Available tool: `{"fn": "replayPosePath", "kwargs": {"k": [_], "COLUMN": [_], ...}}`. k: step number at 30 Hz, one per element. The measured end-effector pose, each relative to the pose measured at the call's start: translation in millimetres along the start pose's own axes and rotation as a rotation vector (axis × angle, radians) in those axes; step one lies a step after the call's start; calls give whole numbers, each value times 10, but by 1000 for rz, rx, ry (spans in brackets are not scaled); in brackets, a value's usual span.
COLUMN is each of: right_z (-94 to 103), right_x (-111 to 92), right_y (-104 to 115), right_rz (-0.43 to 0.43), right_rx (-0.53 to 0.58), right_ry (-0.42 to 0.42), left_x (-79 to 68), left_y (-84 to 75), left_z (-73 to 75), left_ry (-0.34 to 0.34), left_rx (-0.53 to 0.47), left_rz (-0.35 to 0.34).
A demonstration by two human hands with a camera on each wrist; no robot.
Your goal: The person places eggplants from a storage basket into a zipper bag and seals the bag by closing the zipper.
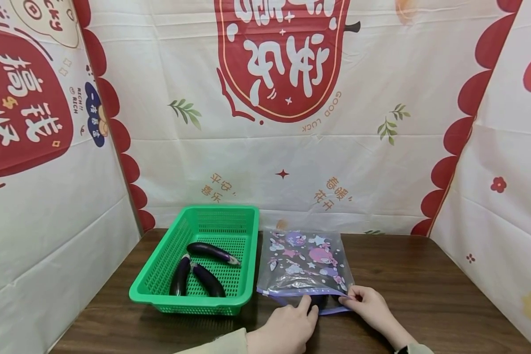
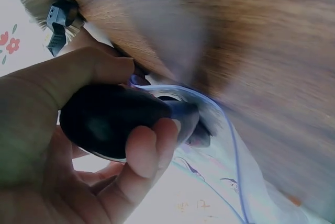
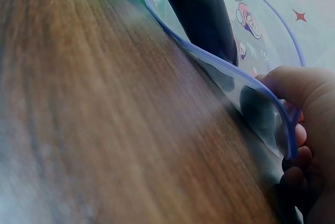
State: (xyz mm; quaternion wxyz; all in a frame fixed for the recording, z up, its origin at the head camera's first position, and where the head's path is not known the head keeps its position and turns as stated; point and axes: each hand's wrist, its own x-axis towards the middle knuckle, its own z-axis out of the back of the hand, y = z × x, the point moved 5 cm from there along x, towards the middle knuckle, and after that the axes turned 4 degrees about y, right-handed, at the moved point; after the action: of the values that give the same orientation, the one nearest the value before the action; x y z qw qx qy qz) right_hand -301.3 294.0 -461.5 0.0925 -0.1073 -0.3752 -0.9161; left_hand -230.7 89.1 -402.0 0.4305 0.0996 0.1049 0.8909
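**Handling notes by view**

Head view: Printed zip bag [image 1: 301,263] lies on the wooden table [image 1: 394,260], just right of the green basket [image 1: 192,301], which contains three eggplants [image 1: 209,281]. Dark shapes [image 1: 319,301] show at the bag mouth, partly masked by the left hand [image 1: 284,328]; that hand's grip cannot be told from here. Right hand [image 1: 371,309] pinches the purple rim [image 1: 335,310] near the mouth's right corner. Basket contents are shown by this view alone.

Left wrist view: Held eggplant [image 2: 102,119] is gripped between thumb and curled fingers, blunt end toward the palm, narrower end inside the parted mouth. This view alone resolves the grip. Expect a firm, moderately heavy body with slick skin that bruises under fingernails. Recommended hold: around the thick end, pads flat, leaving the narrow end to lead.

Right wrist view: Eggplant slants into the mouth; a second dark form, probably another eggplant, shows through the film and is not clear in the head view. Film is judged light, limp and slippery; support it at the stiffer rim. Left hand is out of frame.
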Motion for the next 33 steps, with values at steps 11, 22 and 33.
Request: {"fn": "replayPosePath", "kwargs": {"k": [11,22,33], "right_z": [-1,-17,-13], "right_x": [40,0,3], "right_y": [-1,-38,-44], "right_rz": [12,11,18], "right_rx": [-10,-9,11], "right_ry": [-7,-9,-8], "left_x": [154,190,204], "left_y": [-1,0,22], "left_z": [4,-24,-75], "left_ry": [-39,-33,39], "left_rx": [29,-120,-129], "left_rz": [41,37,28]}}
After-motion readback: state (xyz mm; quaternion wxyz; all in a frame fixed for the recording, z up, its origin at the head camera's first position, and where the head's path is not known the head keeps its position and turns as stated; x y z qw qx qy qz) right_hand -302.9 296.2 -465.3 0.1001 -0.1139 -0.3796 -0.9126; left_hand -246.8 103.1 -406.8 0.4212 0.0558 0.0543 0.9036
